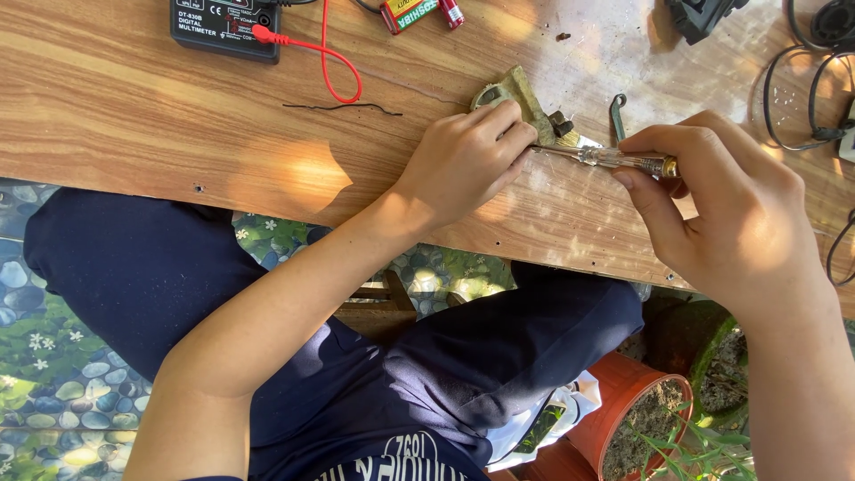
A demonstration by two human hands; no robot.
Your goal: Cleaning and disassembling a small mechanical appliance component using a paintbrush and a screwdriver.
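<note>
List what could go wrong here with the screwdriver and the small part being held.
1. The screwdriver tip points straight at the left hand pinning the small greenish part; a slip might jab the fingers.
2. The right hand holds only the handle's end, so the tip may wander.
3. The part could skid on the wooden table.

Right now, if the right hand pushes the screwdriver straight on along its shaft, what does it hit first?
The right hand points the screwdriver leftward; its tip already sits at the left hand's fingers, which pin a small greenish part. It would likely meet that part or those fingers first; depth is unclear.
</note>
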